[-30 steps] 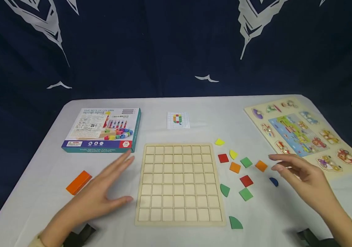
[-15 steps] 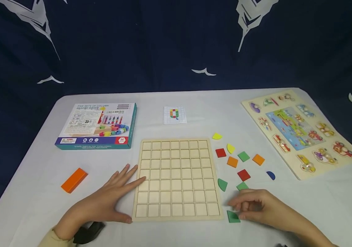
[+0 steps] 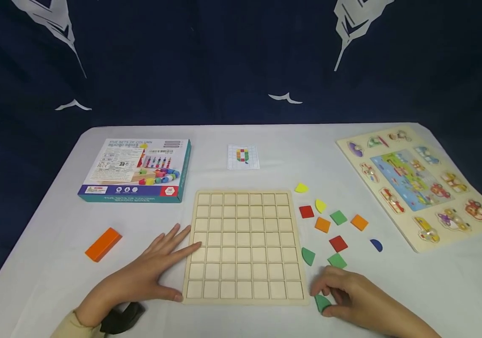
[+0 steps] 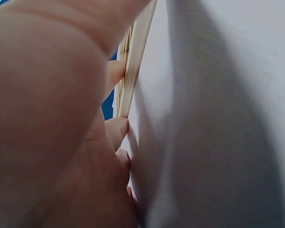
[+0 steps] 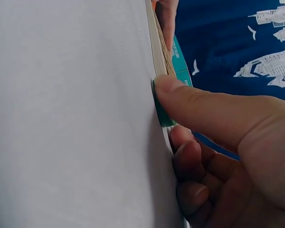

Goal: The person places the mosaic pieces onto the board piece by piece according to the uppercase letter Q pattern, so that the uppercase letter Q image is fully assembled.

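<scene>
At the left edge of the wooden grid board rests my left hand, its fingers spread. The index fingertip lies over the rim and the thumb is by the near left corner. Off the board's near right corner, my right hand pinches a green quarter-circle tile between thumb and curled fingers, low at the tabletop. In the right wrist view the thumb presses on the green tile's edge. Just beyond this hand lie a green square tile and another green quarter-circle tile.
Red, orange, yellow and blue tiles lie scattered right of the board. A pattern card is behind it. Around stand a beaded-boxes carton, an orange block and a picture puzzle.
My left hand came down onto the board's left edge. The right hand moved from beside the picture puzzle, left and toward me, and took hold of the near green quarter-circle tile.
</scene>
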`<state>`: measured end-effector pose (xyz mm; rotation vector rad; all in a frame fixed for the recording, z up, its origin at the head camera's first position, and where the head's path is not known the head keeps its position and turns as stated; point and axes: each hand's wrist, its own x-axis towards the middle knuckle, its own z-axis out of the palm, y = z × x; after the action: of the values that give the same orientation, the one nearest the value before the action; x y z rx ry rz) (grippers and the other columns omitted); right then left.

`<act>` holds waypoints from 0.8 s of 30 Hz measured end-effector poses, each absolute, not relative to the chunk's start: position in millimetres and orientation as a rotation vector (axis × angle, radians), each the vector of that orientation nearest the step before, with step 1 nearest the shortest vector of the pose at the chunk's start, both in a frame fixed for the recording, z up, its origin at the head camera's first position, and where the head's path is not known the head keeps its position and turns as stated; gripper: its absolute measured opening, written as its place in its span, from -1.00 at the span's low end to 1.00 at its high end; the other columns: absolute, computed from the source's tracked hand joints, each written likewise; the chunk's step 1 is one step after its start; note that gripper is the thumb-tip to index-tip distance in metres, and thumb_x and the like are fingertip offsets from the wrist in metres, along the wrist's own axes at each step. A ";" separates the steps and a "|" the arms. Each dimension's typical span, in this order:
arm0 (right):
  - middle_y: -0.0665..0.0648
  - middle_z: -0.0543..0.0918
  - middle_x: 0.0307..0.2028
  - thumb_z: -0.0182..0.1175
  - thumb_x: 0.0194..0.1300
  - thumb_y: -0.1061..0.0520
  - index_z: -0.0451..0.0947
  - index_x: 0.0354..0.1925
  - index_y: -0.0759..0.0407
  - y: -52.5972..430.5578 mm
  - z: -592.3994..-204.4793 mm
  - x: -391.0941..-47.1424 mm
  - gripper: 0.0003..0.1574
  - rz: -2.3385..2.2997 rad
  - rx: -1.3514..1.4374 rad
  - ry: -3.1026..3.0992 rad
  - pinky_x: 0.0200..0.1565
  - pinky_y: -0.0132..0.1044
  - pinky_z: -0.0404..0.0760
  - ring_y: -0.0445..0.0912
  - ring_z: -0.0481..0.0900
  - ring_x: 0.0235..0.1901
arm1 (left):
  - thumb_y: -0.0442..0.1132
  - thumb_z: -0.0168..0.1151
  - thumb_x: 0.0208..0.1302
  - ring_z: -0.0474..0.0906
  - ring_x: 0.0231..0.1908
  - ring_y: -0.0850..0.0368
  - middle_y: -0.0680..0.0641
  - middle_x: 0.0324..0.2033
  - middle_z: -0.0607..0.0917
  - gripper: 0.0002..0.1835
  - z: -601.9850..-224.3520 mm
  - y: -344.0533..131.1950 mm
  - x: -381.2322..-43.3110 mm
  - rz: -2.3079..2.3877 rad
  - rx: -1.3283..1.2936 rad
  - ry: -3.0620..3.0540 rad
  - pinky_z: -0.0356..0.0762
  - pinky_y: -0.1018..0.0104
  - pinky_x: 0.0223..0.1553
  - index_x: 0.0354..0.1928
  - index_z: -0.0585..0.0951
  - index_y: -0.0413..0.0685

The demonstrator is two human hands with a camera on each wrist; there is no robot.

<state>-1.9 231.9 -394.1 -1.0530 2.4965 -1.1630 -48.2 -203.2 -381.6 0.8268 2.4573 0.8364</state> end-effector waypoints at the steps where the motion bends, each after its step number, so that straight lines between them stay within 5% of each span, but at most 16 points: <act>1: -0.23 0.38 -0.43 0.43 -0.02 0.08 0.48 -0.18 -0.13 232.0 -394.0 -1.1 -0.58 -1.158 -1.044 2.496 -0.51 -0.53 0.38 -0.38 0.34 -0.48 | 0.11 0.49 -0.19 -0.41 0.39 0.00 0.09 0.45 -0.17 0.08 -381.7 -203.4 -48.2 0.840 0.825 2.449 -0.35 -0.23 0.24 0.43 0.13 0.36; 13: -0.09 0.54 -0.45 0.36 0.05 0.29 0.50 -0.23 0.02 243.3 -394.9 -6.2 -0.67 -1.465 -0.933 2.279 -0.49 -0.43 0.50 -0.23 0.50 -0.47 | 0.14 0.47 -0.17 -0.41 0.39 -0.02 0.08 0.45 -0.18 0.07 -382.7 -203.9 -52.1 0.826 0.869 2.453 -0.34 -0.24 0.24 0.43 0.11 0.34; 19: 0.28 0.56 -0.33 -0.04 0.14 0.67 0.41 -0.03 0.42 239.5 -390.0 -16.2 -0.55 -1.862 -0.934 1.800 -0.36 -0.20 0.62 0.01 0.56 -0.42 | 0.14 0.48 -0.19 -0.43 0.39 -0.01 0.07 0.45 -0.17 0.08 -384.3 -204.8 -51.3 0.840 0.859 2.454 -0.38 -0.21 0.25 0.43 0.12 0.34; 24: 0.32 0.56 -0.40 -0.12 0.23 0.62 0.36 0.03 0.51 221.3 -378.6 -25.1 -0.60 -1.932 -0.848 1.744 -0.32 -0.18 0.61 0.02 0.56 -0.44 | 0.12 0.49 -0.20 -0.43 0.39 0.00 0.06 0.45 -0.16 0.08 -385.9 -204.7 -48.1 0.854 0.847 2.452 -0.39 -0.20 0.25 0.43 0.13 0.34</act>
<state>-25.1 221.3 -378.6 -0.8482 1.7437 -1.9315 -48.1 -204.7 -385.9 0.8465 2.4525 0.8537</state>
